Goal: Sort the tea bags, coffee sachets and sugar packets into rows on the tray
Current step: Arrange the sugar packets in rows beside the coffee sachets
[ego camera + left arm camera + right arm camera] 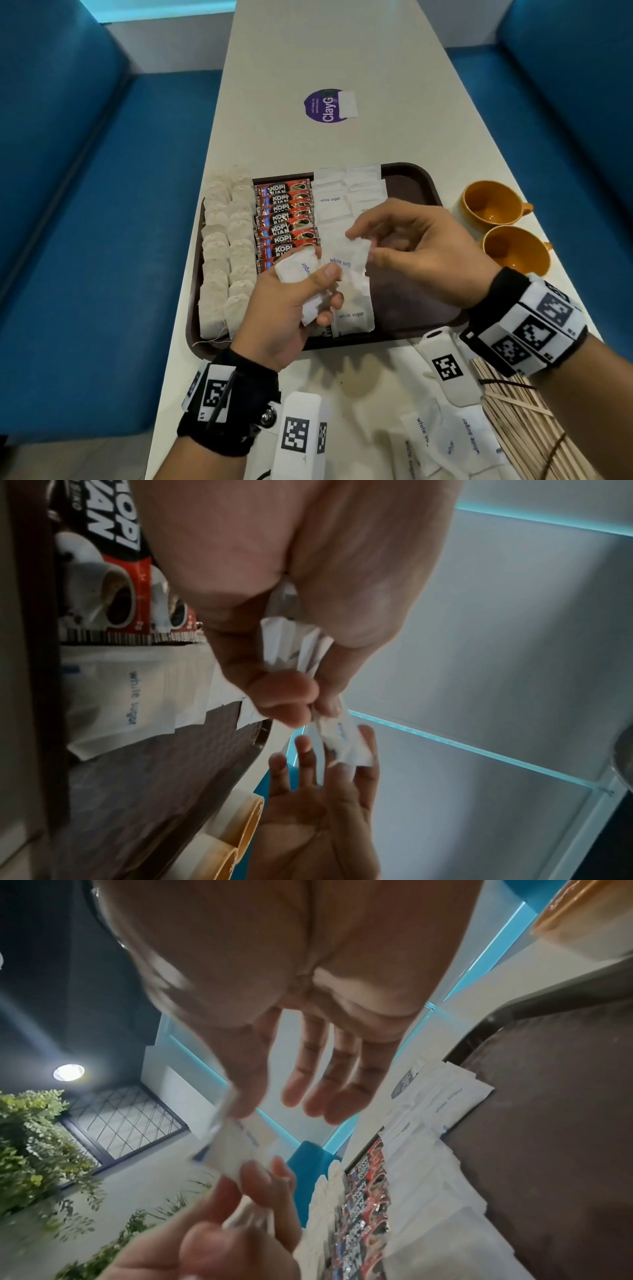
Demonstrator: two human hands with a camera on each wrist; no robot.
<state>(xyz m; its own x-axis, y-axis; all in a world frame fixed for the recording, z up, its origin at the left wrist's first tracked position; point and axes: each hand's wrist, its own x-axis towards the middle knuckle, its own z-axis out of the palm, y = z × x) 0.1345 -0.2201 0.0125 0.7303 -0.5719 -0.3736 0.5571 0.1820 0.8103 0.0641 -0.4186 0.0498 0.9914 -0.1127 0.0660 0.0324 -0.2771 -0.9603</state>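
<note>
Above the brown tray (416, 192), the right hand (416, 255) pinches one sugar packet (354, 255) with thumb and first finger; its other fingers (308, 1074) spread loose. The left hand (291, 308) curls tight around a bunch of packets (294, 269). Only the left wrist view shows that bunch crumpled in the palm. Both wrists hang above the table (342, 51).

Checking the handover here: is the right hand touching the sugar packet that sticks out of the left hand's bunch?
Touching. In the head view the right hand pinches the white sugar packet by its edge, thumb and forefinger on the paper, while the left hand grips the bunch.
</note>
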